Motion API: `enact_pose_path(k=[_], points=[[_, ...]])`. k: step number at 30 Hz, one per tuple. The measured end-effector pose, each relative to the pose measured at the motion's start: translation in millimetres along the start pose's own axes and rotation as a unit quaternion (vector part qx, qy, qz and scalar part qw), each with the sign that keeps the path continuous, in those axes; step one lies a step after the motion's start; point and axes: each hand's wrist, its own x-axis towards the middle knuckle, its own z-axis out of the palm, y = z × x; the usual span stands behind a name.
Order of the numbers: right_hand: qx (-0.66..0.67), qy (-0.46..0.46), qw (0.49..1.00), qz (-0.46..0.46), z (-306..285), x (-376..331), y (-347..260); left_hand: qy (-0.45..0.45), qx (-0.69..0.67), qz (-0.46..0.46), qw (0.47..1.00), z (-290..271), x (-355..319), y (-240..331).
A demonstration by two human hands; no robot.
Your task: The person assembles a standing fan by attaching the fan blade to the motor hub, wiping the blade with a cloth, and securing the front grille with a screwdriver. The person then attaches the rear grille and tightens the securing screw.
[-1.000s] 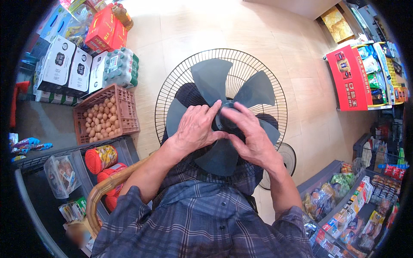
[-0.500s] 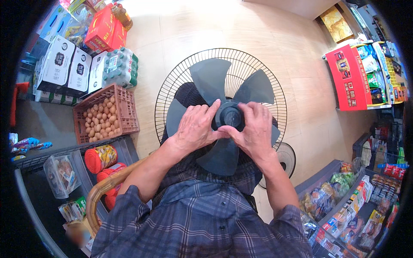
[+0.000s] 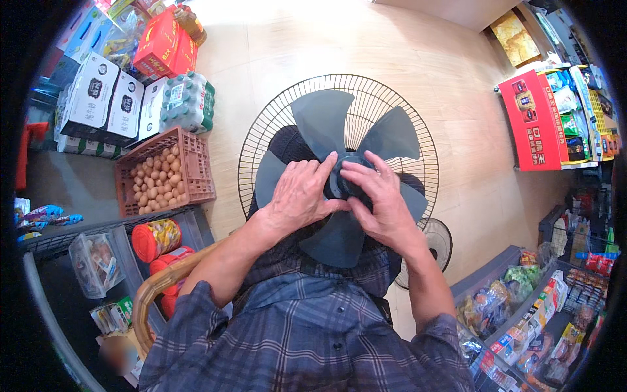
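We have both hands on the grey fan blade point(image 3: 339, 176), which sits over the black wire grille point(image 3: 392, 104) lying flat above the pale floor point(image 3: 418, 52). Our left hand point(image 3: 300, 196) rests on the blade's left side with its fingers stretched toward the dark round hub point(image 3: 343, 183), fingertips touching its edge. Our right hand point(image 3: 382, 202) curls over the hub from the right, thumb and fingers closed around it. Both hands meet at the hub, nearly touching. To the left stands a reddish crate of eggs point(image 3: 163, 173), with a pack of water bottles point(image 3: 186, 101) just behind it and white cartons point(image 3: 98, 98) beside that. A red box point(image 3: 532, 117) lies well apart on the right
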Motion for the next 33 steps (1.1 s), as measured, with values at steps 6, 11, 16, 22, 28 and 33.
enact_pose_path(k=[6,11,16,22,28,33], points=[[-0.108,0.067,0.989,0.073,0.2,4.4,-8.9,0.006,0.010,0.005,1.000,2.3,1.2,-0.5],[-0.132,0.090,0.986,0.056,14.5,2.2,-12.2,-0.011,0.020,0.008,1.000,0.2,5.3,4.0],[-0.116,0.008,0.993,-0.016,5.4,5.5,-4.2,-0.014,0.020,0.005,1.000,1.3,9.3,4.6],[-0.107,0.075,0.991,-0.001,-2.3,4.4,-8.7,-0.011,0.000,0.006,1.000,-0.4,11.5,2.1],[-0.125,0.091,0.984,0.092,22.0,-0.7,-9.1,-0.027,-0.006,-0.016,0.999,0.6,11.8,7.5],[-0.097,0.023,0.993,0.058,14.7,0.6,-9.1,-0.025,0.004,-0.007,1.000,1.3,12.8,8.0]])
